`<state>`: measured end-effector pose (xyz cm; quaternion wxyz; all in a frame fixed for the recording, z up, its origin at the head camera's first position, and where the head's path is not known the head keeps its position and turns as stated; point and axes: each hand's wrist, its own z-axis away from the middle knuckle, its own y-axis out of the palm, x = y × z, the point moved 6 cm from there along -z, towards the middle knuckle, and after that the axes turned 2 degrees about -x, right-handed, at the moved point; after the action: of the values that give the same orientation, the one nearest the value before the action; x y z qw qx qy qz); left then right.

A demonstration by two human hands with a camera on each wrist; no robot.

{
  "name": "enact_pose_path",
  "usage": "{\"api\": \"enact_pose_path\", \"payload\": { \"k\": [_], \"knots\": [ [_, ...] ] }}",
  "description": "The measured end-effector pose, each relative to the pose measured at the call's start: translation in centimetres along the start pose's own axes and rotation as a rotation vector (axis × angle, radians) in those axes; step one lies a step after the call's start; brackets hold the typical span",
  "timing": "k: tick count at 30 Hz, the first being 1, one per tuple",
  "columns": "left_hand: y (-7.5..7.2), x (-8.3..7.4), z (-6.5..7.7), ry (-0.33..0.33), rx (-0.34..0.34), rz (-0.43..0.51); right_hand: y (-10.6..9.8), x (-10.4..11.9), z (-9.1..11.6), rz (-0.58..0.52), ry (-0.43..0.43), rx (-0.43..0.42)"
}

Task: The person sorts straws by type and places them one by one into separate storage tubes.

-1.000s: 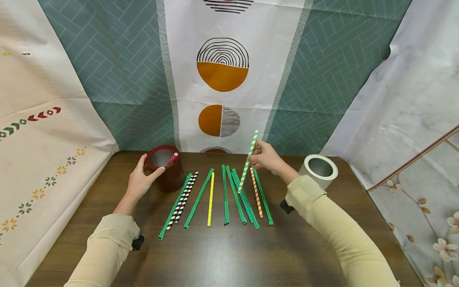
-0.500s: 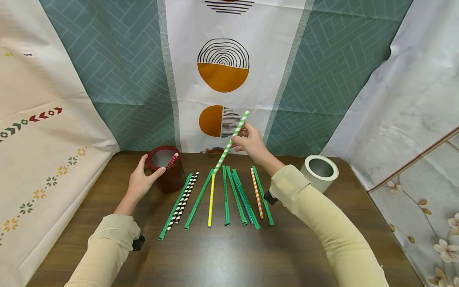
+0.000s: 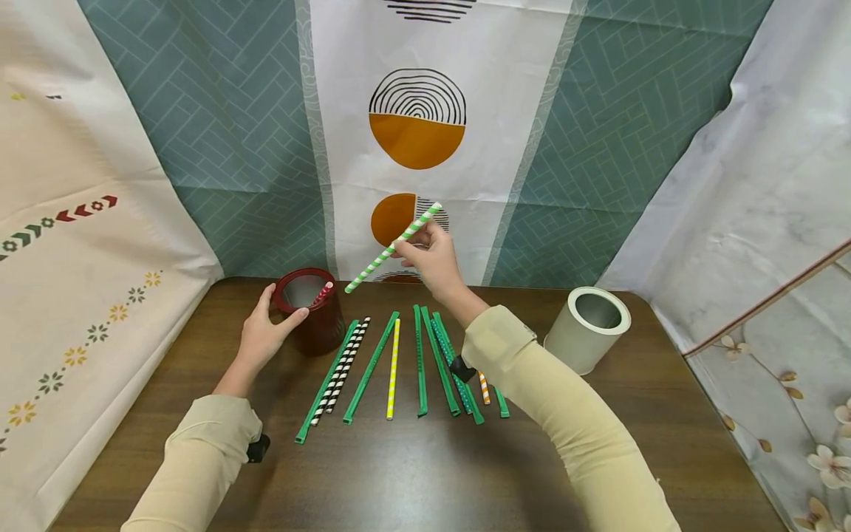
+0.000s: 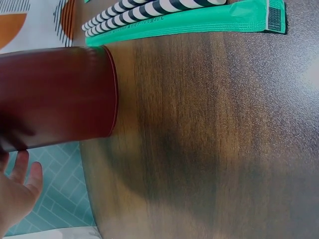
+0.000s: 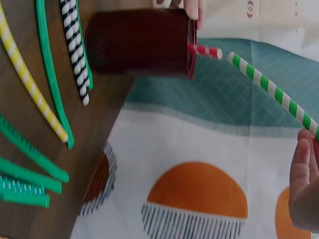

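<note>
My right hand [image 3: 435, 262] pinches a green-and-white striped paper straw [image 3: 382, 258] above the table, tilted with its lower end toward the left. That end is just right of a dark red cylindrical cup [image 3: 319, 336], and in the right wrist view the straw [image 5: 271, 89] points at the cup's mouth, apart from it. My left hand [image 3: 261, 332] holds the cup near its rim, thumb in front and fingers on the far left side. Fingers [image 4: 35, 177] lie against the cup wall in the left wrist view. A red-and-white straw [image 3: 322, 294] leans inside the cup, its end above the rim.
Right of the cup lie black-and-white straws [image 3: 342, 366], a yellow straw [image 3: 393, 373], several green-wrapped straws [image 3: 368, 369], a teal dotted straw and an orange striped straw [image 3: 484, 388], partly under the right arm. A white can [image 3: 575, 340] stands at the right. Patterned cloth [image 3: 266, 148] hangs behind the table.
My right hand has carried the green-and-white straw left and upward from over the right-hand straws toward the red cup, and the straw tilts more. The left hand stays on the cup.
</note>
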<state>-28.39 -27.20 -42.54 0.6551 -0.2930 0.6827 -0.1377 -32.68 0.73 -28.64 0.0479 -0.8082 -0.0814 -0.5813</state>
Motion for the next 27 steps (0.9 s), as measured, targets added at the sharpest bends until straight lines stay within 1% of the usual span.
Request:
{"api": "enact_pose_path", "payload": {
  "k": [3,10,19,21,27],
  "knots": [
    [-0.1,0.0,0.0,-0.001,-0.004,0.000,1.2,-0.8,0.2,-0.014,0.004,0.001],
    [-0.2,-0.1,0.1,-0.001,-0.012,-0.001,3.5,-3.0,0.8,0.002,0.022,-0.005],
    [-0.1,0.0,0.1,-0.006,-0.010,0.000,5.5,-3.2,2.3,0.044,0.007,-0.032],
    [-0.1,0.0,0.1,-0.006,-0.009,0.001,5.8,-4.0,2.1,0.057,0.011,-0.041],
    [-0.1,0.0,0.1,-0.003,-0.009,0.000,6.8,-6.6,1.2,0.146,0.014,-0.067]
  ]
}}
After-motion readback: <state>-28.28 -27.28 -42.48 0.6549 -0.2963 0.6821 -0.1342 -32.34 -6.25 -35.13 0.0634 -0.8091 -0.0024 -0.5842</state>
